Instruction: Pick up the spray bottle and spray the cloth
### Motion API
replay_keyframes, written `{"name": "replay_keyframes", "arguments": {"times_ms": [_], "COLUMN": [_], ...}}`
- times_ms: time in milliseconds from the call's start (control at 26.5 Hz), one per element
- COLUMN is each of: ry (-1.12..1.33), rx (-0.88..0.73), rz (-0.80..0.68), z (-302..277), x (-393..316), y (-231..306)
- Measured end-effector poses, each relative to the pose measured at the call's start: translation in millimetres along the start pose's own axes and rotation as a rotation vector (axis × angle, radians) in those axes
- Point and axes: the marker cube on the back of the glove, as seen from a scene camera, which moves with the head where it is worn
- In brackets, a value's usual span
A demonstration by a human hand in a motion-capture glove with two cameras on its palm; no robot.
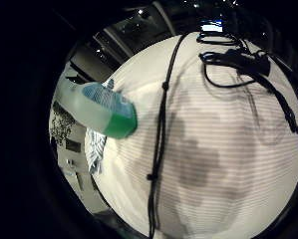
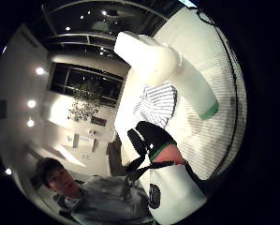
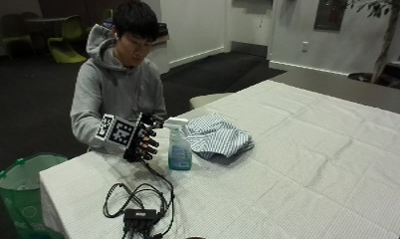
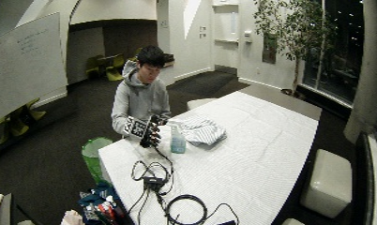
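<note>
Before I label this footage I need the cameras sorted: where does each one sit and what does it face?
Little finger palm view: on the palm, facing the clear plastic spray bottle with green liquid and white table; no hand shows.
Thumb palm view: facing the bottle's white head; gloved right hand shows.
Outside view: across the table, facing the person, the hand beside the bottle.
Wide outside view: same, farther back.
All share the bottle and striped cloth.

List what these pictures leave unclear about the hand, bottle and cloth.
- Whether the right hand touches the bottle: outside view too small to tell.
- Bottle label text: blurred in every view.
- Cloth wet or dry: not discernible.
- Bare hand: not visible in any view.
</note>
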Motion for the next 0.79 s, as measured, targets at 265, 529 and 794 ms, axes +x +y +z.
{"name": "replay_keyframes", "arguments": {"times_ms": [265,529,794], "ry": [-0.044,-0.167,-0.267], "rx": [0.026,0.029,0.043], "rz": [0.016,0.037,0.07], "z": [16.4,33.0,49.1], "x": [-1.4,-5.7,-6.3], "y": [-14.1,-32.8,-44.3]}}
